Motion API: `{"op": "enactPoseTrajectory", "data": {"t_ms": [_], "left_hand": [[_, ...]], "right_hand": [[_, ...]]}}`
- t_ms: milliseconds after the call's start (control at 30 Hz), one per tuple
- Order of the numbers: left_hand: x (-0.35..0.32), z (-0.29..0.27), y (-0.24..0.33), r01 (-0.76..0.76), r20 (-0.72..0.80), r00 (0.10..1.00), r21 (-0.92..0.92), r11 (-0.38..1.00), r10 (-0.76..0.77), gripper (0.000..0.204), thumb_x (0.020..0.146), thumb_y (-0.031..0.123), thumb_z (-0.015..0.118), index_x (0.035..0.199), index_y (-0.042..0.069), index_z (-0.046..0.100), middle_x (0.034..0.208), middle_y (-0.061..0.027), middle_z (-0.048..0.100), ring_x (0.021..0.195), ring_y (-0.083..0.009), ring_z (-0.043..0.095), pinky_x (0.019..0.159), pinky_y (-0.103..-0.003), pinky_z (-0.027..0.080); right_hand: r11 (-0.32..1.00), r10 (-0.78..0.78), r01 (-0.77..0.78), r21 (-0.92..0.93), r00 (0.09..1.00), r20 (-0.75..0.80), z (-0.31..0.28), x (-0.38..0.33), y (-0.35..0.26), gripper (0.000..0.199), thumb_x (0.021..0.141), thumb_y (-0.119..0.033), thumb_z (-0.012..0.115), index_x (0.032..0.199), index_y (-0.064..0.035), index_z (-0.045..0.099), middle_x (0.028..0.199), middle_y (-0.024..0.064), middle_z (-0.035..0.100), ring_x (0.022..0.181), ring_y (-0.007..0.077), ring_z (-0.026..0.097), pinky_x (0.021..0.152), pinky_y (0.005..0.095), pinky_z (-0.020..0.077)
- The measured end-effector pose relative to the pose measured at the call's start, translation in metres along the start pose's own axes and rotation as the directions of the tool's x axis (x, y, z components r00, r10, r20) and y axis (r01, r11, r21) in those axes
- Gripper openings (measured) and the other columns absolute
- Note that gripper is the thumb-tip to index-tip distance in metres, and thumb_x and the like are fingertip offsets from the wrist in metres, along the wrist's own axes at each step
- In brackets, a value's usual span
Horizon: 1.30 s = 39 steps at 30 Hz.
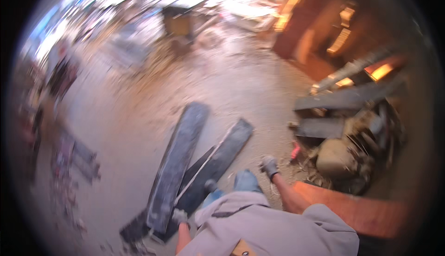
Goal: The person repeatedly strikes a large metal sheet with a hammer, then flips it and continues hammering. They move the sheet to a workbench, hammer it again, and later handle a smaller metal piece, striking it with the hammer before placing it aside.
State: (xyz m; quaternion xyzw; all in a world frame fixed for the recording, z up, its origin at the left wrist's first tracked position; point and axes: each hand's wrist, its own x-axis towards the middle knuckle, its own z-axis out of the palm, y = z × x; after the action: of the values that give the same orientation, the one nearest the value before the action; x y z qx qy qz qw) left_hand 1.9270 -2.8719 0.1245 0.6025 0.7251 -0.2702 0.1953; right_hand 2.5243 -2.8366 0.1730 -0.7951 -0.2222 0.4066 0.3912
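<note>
Two boards are lying slantwise on the floor (pixel 241 82), the left board (pixel 177 165) close alongside the right board (pixel 225 155), their far ends fanning apart. The left hand (pixel 180 216) is sitting at their near ends; blur is hiding whether it's gripping. The right hand (pixel 269 164) is hanging well apart from it, right of the boards; I cannot tell if it's closed. Handling the boards seems the step in hand; moving one would be calling for a sure grip. Toward the floor's right side, a heap (pixel 334 156) is lying beyond an orange panel (pixel 347 205).
</note>
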Motion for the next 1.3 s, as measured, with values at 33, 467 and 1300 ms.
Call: {"op": "enactPoseTrajectory", "data": {"t_ms": [33, 467, 1300], "left_hand": [[0.014, 0.007, -0.025, 0.096, -0.016, 0.994, -0.273, 0.957, -0.104, 0.020, 0.087, 0.026, 0.072, 0.089, 0.008, 0.062, 0.087, -0.0198, 0.069, 0.078, -0.0301, 0.070, 0.061, -0.049, 0.052], [0.224, -0.137, -0.169, 0.409, 0.268, 0.760, -0.905, 0.116, -0.592, 0.015, 0.089, 0.020, 0.073, 0.094, 0.010, 0.083, 0.096, -0.0091, 0.082, 0.088, -0.0192, 0.077, 0.080, -0.038, 0.061], [1.037, -0.626, -0.816, 0.181, -0.043, 0.935, -0.796, 0.578, -0.352, 0.032, 0.096, 0.025, 0.056, 0.080, 0.010, 0.079, 0.079, -0.0142, 0.076, 0.068, -0.0263, 0.074, 0.057, -0.038, 0.056]], "right_hand": [[0.999, 0.037, -0.039, 0.019, 0.994, 0.107, 0.035, 0.005, -0.014, 0.027, 0.100, -0.024, 0.060, 0.120, -0.0078, 0.069, 0.084, 0.0157, 0.072, 0.060, 0.0248, 0.067, 0.051, 0.0413, 0.0526], [0.869, 0.430, -0.308, -0.387, 0.857, 0.283, 0.410, 0.153, -0.165, 0.042, 0.105, -0.031, 0.045, 0.129, -0.0035, 0.065, 0.103, 0.0259, 0.074, 0.078, 0.0388, 0.072, 0.062, 0.0541, 0.0568], [0.718, 0.570, 0.066, -0.693, 0.514, 0.640, 1.375, 0.376, -0.673, 0.043, 0.103, -0.046, 0.043, 0.115, -0.0127, 0.068, 0.115, 0.0248, 0.074, 0.093, 0.0411, 0.074, 0.068, 0.0555, 0.0570]]}}
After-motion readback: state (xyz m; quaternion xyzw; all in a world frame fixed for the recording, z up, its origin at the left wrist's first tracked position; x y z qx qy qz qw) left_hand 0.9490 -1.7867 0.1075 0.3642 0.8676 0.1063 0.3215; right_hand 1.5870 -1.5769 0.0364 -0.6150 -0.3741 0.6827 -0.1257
